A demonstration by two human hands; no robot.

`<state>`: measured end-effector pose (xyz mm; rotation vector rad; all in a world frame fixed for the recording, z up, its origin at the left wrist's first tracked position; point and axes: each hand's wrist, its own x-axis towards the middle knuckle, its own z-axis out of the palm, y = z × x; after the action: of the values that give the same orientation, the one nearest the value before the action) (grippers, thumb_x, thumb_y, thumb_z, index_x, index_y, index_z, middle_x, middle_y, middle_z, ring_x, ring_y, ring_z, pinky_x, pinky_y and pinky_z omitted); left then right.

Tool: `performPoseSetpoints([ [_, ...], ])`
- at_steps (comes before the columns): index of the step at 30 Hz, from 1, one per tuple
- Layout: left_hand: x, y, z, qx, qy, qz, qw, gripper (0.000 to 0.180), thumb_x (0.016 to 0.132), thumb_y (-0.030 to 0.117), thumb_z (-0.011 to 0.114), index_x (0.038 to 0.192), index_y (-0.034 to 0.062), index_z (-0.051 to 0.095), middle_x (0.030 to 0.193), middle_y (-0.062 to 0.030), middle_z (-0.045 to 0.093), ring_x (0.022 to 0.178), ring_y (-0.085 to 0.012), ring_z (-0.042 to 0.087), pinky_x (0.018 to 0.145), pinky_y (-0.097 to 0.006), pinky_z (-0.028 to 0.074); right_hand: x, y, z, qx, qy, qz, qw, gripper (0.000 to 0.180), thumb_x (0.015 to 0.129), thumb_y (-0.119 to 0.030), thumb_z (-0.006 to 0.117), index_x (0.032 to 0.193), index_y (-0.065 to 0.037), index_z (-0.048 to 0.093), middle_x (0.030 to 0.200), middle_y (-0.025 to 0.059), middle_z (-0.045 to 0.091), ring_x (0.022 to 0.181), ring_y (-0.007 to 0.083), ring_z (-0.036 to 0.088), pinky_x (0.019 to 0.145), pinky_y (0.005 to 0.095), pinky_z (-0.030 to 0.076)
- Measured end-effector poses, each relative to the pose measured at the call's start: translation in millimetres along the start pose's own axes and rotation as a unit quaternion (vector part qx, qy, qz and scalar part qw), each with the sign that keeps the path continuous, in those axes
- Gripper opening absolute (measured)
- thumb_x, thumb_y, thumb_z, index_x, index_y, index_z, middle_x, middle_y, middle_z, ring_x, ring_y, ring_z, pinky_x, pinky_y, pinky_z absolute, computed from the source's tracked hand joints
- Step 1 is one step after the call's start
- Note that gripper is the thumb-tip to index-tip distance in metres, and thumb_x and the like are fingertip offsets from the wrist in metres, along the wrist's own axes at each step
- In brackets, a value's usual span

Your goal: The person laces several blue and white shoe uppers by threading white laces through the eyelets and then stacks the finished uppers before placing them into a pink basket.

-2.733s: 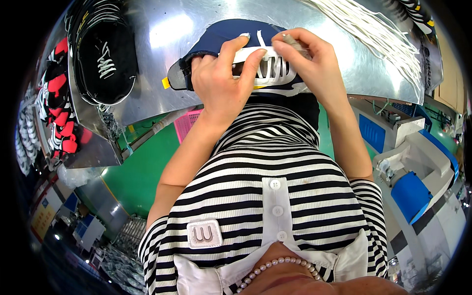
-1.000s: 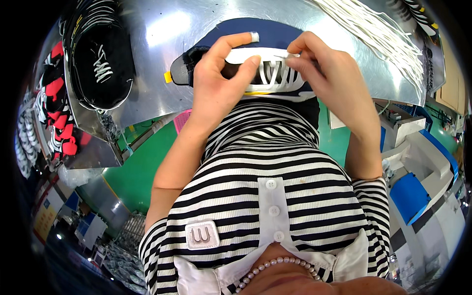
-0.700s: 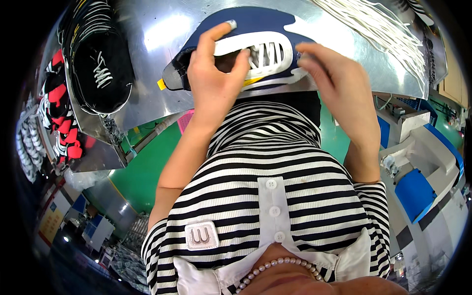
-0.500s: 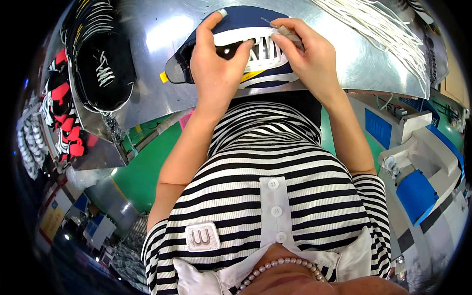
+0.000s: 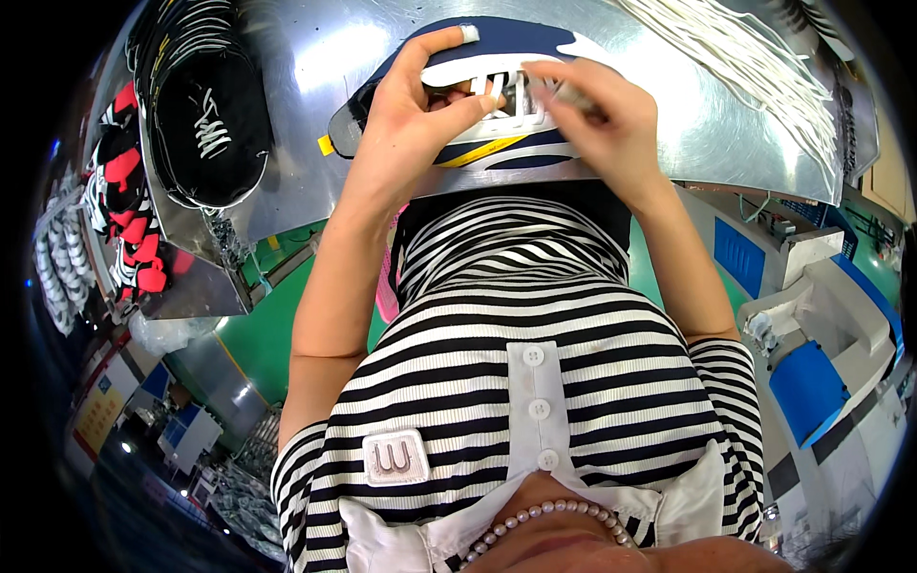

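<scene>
A navy and white shoe upper (image 5: 516,35) with yellow trim lies on the metal table in front of me. White shoelaces (image 5: 521,95) cross its eyelet opening. My left hand (image 5: 396,129) grips the upper on its left side, with the thumb at the laces and a fingertip on the navy part. My right hand (image 5: 621,129) is closed over the right end of the lacing, smeared by motion. Between its fingers is a small thin tool (image 5: 573,97) with a greyish handle; its tip cannot be made out now.
A bundle of loose white laces (image 5: 735,72) lies on the table's right side. Stacked black shoe uppers (image 5: 212,143) stand at the left on the metal table (image 5: 310,177). Red and black pieces (image 5: 129,224) hang beyond the left edge. A grey and blue machine (image 5: 812,372) stands at the right.
The right hand has shifted down slightly over the laces, with the tool turned. My left thumb has moved right along the lacing, and the upper has shifted slightly.
</scene>
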<state>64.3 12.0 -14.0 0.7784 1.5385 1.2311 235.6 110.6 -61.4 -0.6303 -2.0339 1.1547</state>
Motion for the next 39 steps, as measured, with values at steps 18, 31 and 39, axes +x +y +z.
performPoseSetpoints([
  [18,15.8,-7.1,-0.1,0.015,0.057,0.000,0.998,0.042,0.094,0.021,0.061,0.130,0.0019,0.049,0.091,-0.0076,0.066,0.081,-0.0108,0.056,0.074,-0.026,0.049,-32.0,-33.5,19.2,0.081,-0.078,-0.095,0.989,0.028,0.069,0.003,0.067,0.095,-0.008,0.070,0.069,0.0036,0.061,0.052,0.0171,0.057,0.046,0.0281,0.042],
  [31,3.2,-22.3,4.2,0.094,0.131,0.124,0.979,0.046,0.085,0.002,0.062,0.128,0.0011,0.047,0.089,-0.0130,0.070,0.075,-0.0156,0.068,0.071,-0.029,0.054,-13.5,-23.3,17.6,0.046,-0.074,-0.008,0.996,0.022,0.078,0.000,0.068,0.099,-0.009,0.068,0.077,0.0048,0.066,0.059,0.0158,0.063,0.054,0.0249,0.050],
  [39,11.8,-30.1,-13.6,0.204,0.138,0.122,0.961,0.034,0.083,0.012,0.051,0.114,0.0048,0.060,0.074,-0.0124,0.065,0.064,-0.0183,0.061,0.067,-0.034,0.050,-5.0,-2.9,22.3,-0.028,-0.162,-0.096,0.982,0.018,0.077,-0.008,0.070,0.094,-0.013,0.068,0.079,0.0013,0.067,0.057,0.0173,0.062,0.051,0.0272,0.047],
])
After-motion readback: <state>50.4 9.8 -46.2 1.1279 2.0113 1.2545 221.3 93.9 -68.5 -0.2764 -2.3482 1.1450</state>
